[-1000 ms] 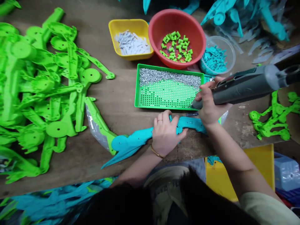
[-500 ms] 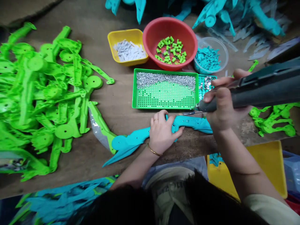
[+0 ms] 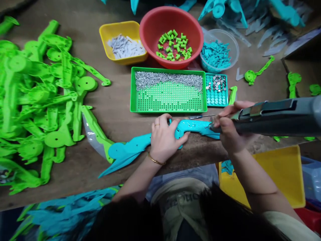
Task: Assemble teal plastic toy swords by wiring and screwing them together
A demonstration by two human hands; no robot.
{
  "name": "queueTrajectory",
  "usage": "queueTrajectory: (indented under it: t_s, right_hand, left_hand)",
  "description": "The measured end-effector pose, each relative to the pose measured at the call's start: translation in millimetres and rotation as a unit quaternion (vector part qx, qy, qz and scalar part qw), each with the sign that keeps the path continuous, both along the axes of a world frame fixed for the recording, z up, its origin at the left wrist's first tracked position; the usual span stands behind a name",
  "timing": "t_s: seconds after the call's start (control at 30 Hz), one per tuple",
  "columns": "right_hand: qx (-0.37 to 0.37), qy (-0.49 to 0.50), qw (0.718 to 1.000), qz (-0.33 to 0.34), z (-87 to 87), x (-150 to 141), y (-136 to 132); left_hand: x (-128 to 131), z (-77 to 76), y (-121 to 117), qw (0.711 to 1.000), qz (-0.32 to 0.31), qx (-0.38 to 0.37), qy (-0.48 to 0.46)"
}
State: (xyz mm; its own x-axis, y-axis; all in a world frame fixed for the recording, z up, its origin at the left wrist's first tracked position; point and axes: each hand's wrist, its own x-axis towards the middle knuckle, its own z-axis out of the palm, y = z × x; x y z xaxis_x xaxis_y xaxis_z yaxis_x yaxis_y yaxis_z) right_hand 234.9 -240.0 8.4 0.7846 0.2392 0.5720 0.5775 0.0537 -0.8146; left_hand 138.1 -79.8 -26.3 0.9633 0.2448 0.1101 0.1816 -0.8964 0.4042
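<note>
A long turquoise plastic toy part (image 3: pixel 132 144) lies along the near side of the table, a bow-like shape with a bright green and clear grey blade (image 3: pixel 96 135) at its left end. My left hand (image 3: pixel 164 135) is closed around its middle, thumb on the near side. In my right hand (image 3: pixel 232 129) is a dark power screwdriver (image 3: pixel 273 117), held level, its nose at the part's right end. Whether the bit sits in a screw hole cannot be made out. A thin metal rod (image 3: pixel 203 116) lies just behind the part, its right end hidden by my fingers.
Behind my hands stand a green tray of screws (image 3: pixel 168 108), a turquoise tray of metal discs (image 3: pixel 217 100), a red bowl (image 3: pixel 147 33), a yellow bowl (image 3: pixel 105 40) and a clear tub (image 3: pixel 234 58). Green parts (image 3: pixel 37 97) are heaped at left; a yellow bin (image 3: pixel 278 174) sits below right.
The power screwdriver has come down from near the green tray onto the right end of the turquoise part. My left hand keeps its hold. The whole view has shifted slightly.
</note>
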Motion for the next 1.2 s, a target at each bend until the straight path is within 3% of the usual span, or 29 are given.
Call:
queueTrajectory:
  t_s: [0.17, 0.37, 0.43, 0.5, 0.57, 0.67, 0.73, 0.8, 0.93, 1.03, 1.2]
  right_hand:
    - [0.003, -0.053, 0.998, 0.016, -1.1, 7, 0]
    - [0.098, -0.003, 0.995, 0.026, 33.6, 3, 19]
    - [0.075, -0.002, 0.997, 0.024, 45.8, 2, 29]
    - [0.037, 0.001, 0.999, 0.014, 55.1, 5, 41]
    - [0.066, -0.015, 0.998, 0.006, 59.6, 13, 53]
    - [0.128, -0.040, 0.991, -0.008, 51.7, 32, 66]
    - [0.097, -0.024, 0.995, -0.010, 36.4, 42, 70]
    - [0.060, -0.003, 0.998, -0.009, 17.9, 46, 70]
    - [0.034, -0.008, 0.999, -0.032, -7.1, 44, 69]
    - [0.041, 0.002, 0.998, -0.046, -11.1, 42, 69]
    - [0.055, 0.036, 0.997, -0.040, -14.8, 42, 72]
  left_hand:
    - [-1, -1.6, 3, 1.000, 0.001, 0.000, -0.010]
    - [5, 13.1, -11, 0.996, -0.055, -0.021, -0.070]
    - [16, 20.7, -16, 0.990, -0.101, -0.062, -0.077]
    - [32, 26.9, -10, 0.987, -0.140, -0.066, -0.050]
    - [49, 31.3, 7, 0.992, -0.124, -0.015, -0.022]
    - [59, 36.1, 37, 0.997, -0.012, 0.050, -0.053]
    - [53, 37.4, 45, 0.994, 0.026, 0.055, -0.088]
    - [39, 35.6, 38, 0.994, -0.003, 0.045, -0.097]
    - [13, 21.0, 0, 0.992, -0.098, 0.013, -0.080]
    - [7, 7.9, -19, 0.992, -0.097, 0.012, -0.075]
    - [11, -2.3, -24, 0.996, -0.076, 0.019, -0.050]
